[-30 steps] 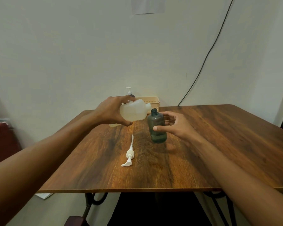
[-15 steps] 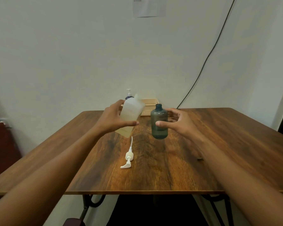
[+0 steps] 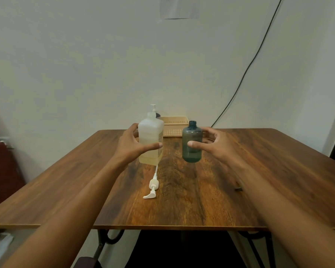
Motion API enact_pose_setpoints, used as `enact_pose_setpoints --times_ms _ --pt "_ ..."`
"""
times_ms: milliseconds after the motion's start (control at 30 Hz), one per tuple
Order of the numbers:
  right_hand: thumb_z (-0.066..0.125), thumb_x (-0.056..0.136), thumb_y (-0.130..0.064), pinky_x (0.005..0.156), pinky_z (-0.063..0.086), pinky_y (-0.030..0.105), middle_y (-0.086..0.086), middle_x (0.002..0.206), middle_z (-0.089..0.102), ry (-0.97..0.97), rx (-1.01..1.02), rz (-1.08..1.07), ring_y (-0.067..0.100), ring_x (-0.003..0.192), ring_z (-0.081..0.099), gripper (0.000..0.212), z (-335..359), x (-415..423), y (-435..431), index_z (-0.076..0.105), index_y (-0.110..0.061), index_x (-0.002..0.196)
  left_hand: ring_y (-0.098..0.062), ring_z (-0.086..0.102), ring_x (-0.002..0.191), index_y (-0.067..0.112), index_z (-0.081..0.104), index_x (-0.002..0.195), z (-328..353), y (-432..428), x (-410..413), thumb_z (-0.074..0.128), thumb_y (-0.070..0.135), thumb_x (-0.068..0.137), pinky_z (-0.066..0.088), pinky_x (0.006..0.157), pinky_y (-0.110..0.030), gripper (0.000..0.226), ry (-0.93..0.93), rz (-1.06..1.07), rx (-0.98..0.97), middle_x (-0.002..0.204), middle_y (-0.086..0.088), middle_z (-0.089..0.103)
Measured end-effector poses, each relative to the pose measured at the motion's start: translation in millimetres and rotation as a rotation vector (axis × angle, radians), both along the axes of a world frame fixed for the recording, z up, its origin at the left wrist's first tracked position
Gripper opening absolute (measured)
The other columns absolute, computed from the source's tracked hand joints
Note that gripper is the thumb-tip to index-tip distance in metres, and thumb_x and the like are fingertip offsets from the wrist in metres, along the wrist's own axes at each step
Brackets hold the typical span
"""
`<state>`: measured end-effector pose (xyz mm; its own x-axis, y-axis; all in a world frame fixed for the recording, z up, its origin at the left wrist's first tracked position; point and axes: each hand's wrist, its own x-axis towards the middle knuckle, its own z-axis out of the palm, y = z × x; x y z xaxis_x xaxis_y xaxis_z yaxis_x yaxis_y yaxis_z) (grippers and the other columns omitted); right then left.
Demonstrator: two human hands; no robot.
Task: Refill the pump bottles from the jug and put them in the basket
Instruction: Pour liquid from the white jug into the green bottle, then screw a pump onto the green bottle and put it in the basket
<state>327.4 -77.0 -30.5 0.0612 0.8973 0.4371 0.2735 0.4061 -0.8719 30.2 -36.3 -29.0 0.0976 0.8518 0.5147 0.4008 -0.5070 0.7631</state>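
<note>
Both hands are raised at frame centre over the table [image 3: 259,171]. By the left hand [image 3: 132,147] the jug [image 3: 150,141] is gripped upright, thumb across its front. Around the open green bottle [image 3: 192,144] the right hand [image 3: 214,145] is curled loosely; firm contact cannot be confirmed. Its long axis is vertical. The pump [image 3: 153,185], needed next in all likelihood, lies lower centre, nearer the left hand. The basket [image 3: 175,125] stands behind, against the wall.

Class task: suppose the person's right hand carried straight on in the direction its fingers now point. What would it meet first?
The right hand points left toward the dark green bottle, already at its fingertips; that comes first. The jug lies beyond. Whether contact exists is unclear.
</note>
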Motion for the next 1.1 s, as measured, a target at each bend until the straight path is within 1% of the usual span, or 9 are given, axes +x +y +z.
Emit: enact_pose_setpoints --times_ms 133,300,467,600,700,800,967,1033,1100 --pt "0.098 0.066 -0.039 0.067 0.054 0.006 -0.015 0.120 0.072 0.015 -0.015 0.000 0.003 0.110 0.068 0.072 -3 -2 0 0.069 -0.027 0.130 -0.019 0.062 0.120 0.027 0.050 0.142 -10 3 -5 0.089 0.070 0.051 0.058 0.096 -0.048 0.108 0.001 0.036 -0.014 0.139 0.002 0.061" --pt "0.096 0.058 -0.047 0.071 0.057 0.011 -0.009 0.126 0.073 0.018 -0.013 0.004 0.005 0.113 0.069 0.086 -7 -3 -2 0.068 -0.023 0.135 -0.017 0.060 0.119 0.029 0.048 0.144 -31 9 -16 0.091 0.066 0.052 0.057 0.094 -0.042 0.109 -0.002 0.086 -0.058 0.140 0.002 0.060" --pt "0.098 0.059 -0.044 0.075 0.059 0.014 -0.009 0.123 0.075 0.030 -0.025 0.012 0.005 0.110 0.073 0.083 -11 -4 -2 0.070 -0.023 0.134 -0.018 0.059 0.117 0.030 0.047 0.140 -52 14 -27 0.090 0.065 0.052 0.057 0.089 -0.040 0.104 0.022 0.132 -0.128 0.140 -0.001 0.059" --pt "0.098 0.060 -0.045 0.071 0.058 0.012 -0.012 0.123 0.074 0.022 -0.032 0.018 0.000 0.106 0.072 0.082 -16 -6 -3 0.069 -0.025 0.134 -0.018 0.060 0.118 0.029 0.047 0.140 -62 14 -31 0.084 0.075 0.042 0.057 0.088 -0.038 0.115 0.013 0.134 -0.163 0.140 0.000 0.059" --pt "0.099 0.062 -0.043 0.083 0.060 0.021 -0.008 0.127 0.074 0.026 -0.041 0.018 0.007 0.114 0.071 0.083 -19 -4 -3 0.068 -0.023 0.136 -0.019 0.060 0.118 0.029 0.046 0.140 -65 15 -32 0.086 0.074 0.043 0.057 0.086 -0.034 0.114 -0.008 0.123 -0.165 0.139 0.000 0.059" --pt "0.099 0.062 -0.042 0.090 0.060 0.024 -0.008 0.126 0.074 0.027 -0.040 0.015 0.007 0.114 0.071 0.080 -20 -3 -3 0.069 -0.024 0.135 -0.020 0.059 0.118 0.028 0.045 0.140 -67 17 -34 0.093 0.059 0.055 0.056 0.084 -0.032 0.102 -0.015 0.117 -0.172 0.140 -0.001 0.058" --pt "0.099 0.066 -0.036 0.089 0.058 0.025 -0.005 0.128 0.073 0.038 -0.038 0.012 0.012 0.117 0.070 0.076 -20 -3 -3 0.069 -0.023 0.134 -0.024 0.057 0.125 0.028 0.040 0.144 -67 13 -36 0.088 0.066 0.050 0.057 0.090 -0.038 0.112 0.009 0.098 -0.172 0.143 -0.001 0.055" --pt "0.099 0.065 -0.038 0.091 0.058 0.027 -0.005 0.129 0.073 0.043 -0.039 0.008 0.013 0.118 0.070 0.077 -20 -4 -4 0.069 -0.023 0.134 -0.028 0.054 0.132 0.029 0.031 0.151 -60 7 -33 0.088 0.067 0.051 0.055 0.097 -0.044 0.121 0.023 0.112 -0.143 0.151 -0.003 0.049" --pt "0.098 0.061 -0.042 0.090 0.058 0.026 -0.005 0.129 0.073 0.046 -0.032 0.005 0.013 0.119 0.069 0.080 -19 -4 -5 0.069 -0.024 0.134 -0.027 0.046 0.140 0.032 0.023 0.156 -43 1 -27 0.087 0.070 0.055 0.048 0.107 -0.048 0.126 0.008 0.194 -0.031 0.160 -0.004 0.039"
